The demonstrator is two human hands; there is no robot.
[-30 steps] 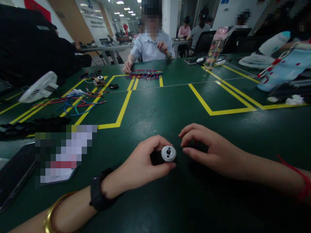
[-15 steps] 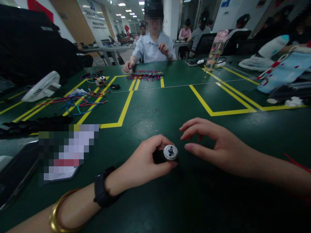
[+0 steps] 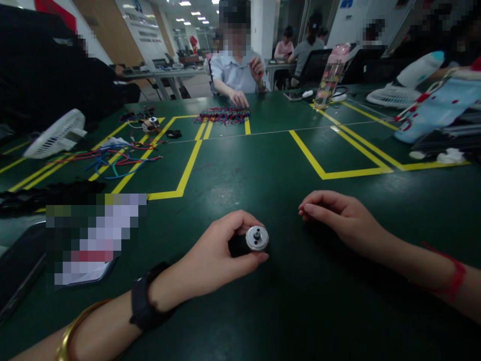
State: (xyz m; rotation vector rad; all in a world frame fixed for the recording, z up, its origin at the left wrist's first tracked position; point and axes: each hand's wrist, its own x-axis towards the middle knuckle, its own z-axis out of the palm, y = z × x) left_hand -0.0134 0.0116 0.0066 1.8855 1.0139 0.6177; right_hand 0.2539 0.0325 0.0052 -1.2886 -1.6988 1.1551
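My left hand (image 3: 221, 245) is wrapped round a small silver motor (image 3: 257, 237), low over the table. The motor's round end with a short central shaft and small dark holes faces up toward me; its lower body is hidden. To the right, apart from the motor, my right hand (image 3: 338, 215) has its fingers curled and its thumb against them. Nothing shows between those fingers. A black watch and a gold bangle are on my left arm, a red cord on my right wrist.
The green table (image 3: 233, 170) bears yellow tape (image 3: 353, 175). At left lie loose wires (image 3: 120, 158), a phone (image 3: 28, 265), a blurred pale item (image 3: 101, 240) and a small fan (image 3: 56, 133). Across sits a person (image 3: 236, 70) by a wire pile (image 3: 225, 116). A bottle (image 3: 330, 80) stands at right.
My right hand has drawn back to the right and its spread fingers have closed together. My left hand keeps the motor. The person opposite has moved a hand onto the wire pile.
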